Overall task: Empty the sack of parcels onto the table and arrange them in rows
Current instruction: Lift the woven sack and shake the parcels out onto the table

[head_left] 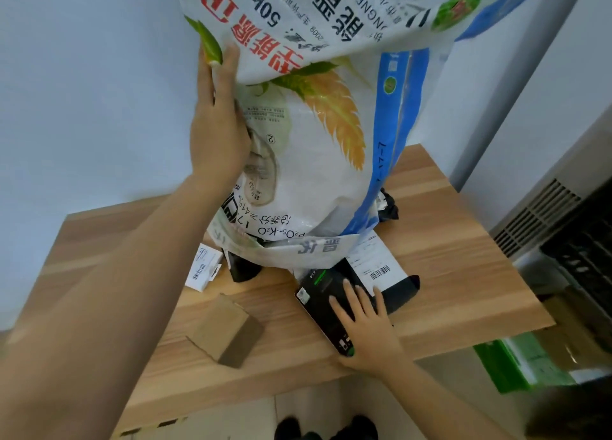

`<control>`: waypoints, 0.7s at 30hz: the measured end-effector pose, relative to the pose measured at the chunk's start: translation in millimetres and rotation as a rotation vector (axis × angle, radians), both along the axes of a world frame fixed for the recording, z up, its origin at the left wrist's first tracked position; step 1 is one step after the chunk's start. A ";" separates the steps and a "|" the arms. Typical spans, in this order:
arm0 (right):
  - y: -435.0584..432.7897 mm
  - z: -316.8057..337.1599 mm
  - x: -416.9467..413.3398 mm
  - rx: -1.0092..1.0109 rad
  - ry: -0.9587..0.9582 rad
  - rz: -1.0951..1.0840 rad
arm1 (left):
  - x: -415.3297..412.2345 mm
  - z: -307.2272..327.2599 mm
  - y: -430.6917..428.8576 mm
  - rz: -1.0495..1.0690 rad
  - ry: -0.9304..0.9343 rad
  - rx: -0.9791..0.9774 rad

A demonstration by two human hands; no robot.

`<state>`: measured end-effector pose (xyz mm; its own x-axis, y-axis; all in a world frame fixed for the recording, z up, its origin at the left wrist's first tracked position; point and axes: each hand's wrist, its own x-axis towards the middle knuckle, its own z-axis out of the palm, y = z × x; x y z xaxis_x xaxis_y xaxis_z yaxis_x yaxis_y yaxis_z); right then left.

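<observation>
Woven plastic sack (318, 161) upended on table (463, 274), parcels (377, 264) at its mouth | left hand (218, 121) grips its raised side | right hand (364, 327) flat, fingers spread, on black box (328, 294) | looks floppy, slick, likely lightening: grab the bottom corners!

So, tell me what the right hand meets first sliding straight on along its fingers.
The right hand, flat on the black box, would likely meet the labelled black mailer first, then the sack.
</observation>
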<state>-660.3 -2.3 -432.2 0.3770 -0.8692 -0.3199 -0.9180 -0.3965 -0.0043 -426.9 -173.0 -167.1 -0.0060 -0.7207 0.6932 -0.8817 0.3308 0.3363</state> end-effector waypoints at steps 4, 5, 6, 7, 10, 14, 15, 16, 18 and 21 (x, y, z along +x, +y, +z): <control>-23.5 3.6 -32.6 -0.032 -0.001 0.059 | -7.7 -0.8 2.8 0.059 -0.014 0.015; -30.4 6.1 -42.6 -0.033 0.007 0.084 | -10.0 -0.7 3.2 0.067 -0.015 0.015; -36.8 7.7 -53.2 -0.022 0.031 0.102 | -12.3 -0.7 3.6 0.074 -0.016 0.014; -43.1 10.2 -62.9 0.002 0.050 0.118 | -14.3 -0.8 3.8 0.081 -0.019 0.012; -59.2 23.6 -81.2 -0.001 0.038 0.191 | -20.2 -1.2 5.1 0.102 -0.035 0.009; -57.0 23.3 -85.1 0.037 -0.079 0.376 | -27.8 -1.4 8.9 0.121 -0.052 0.014; -53.4 21.6 -82.5 0.053 -0.104 0.402 | -29.0 -1.3 9.9 0.127 -0.052 0.016; -50.0 18.2 -80.4 0.066 -0.114 0.411 | -29.9 -1.2 10.6 0.130 -0.052 0.018; -47.9 12.7 -78.5 0.070 -0.101 0.358 | -30.4 0.0 12.0 0.130 -0.058 0.022; -46.2 18.8 -71.8 0.047 -0.099 0.247 | -30.0 2.0 14.2 0.129 -0.069 0.031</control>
